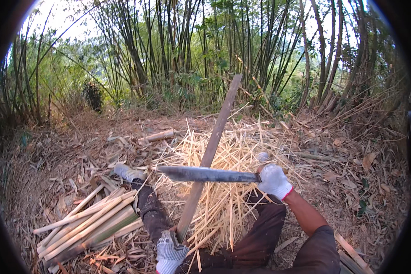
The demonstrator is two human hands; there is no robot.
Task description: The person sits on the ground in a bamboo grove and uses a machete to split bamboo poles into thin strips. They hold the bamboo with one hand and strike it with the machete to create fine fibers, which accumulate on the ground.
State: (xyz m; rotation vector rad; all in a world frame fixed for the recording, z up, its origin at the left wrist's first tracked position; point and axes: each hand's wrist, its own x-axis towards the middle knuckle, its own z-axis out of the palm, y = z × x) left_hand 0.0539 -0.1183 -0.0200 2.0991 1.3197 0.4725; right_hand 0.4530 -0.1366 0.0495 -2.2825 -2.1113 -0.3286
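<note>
My right hand, in a white knit glove with a red cuff edge, is closed round the handle of a machete. The long grey blade points left and lies across a brown split bamboo slat. My left hand, in a white glove with a grey palm, is closed at the slat's lower end, by my left thigh. The slat slants up and away to the right. Beneath the blade and slat, a heap of thin pale bamboo strips spreads between my legs. Some fingers of both hands are hidden.
Split bamboo lengths lie stacked beside my left leg. More pieces lie at the lower right. My right leg is bent beside the strip heap. Dry leaves cover the ground, and tall bamboo stems stand behind.
</note>
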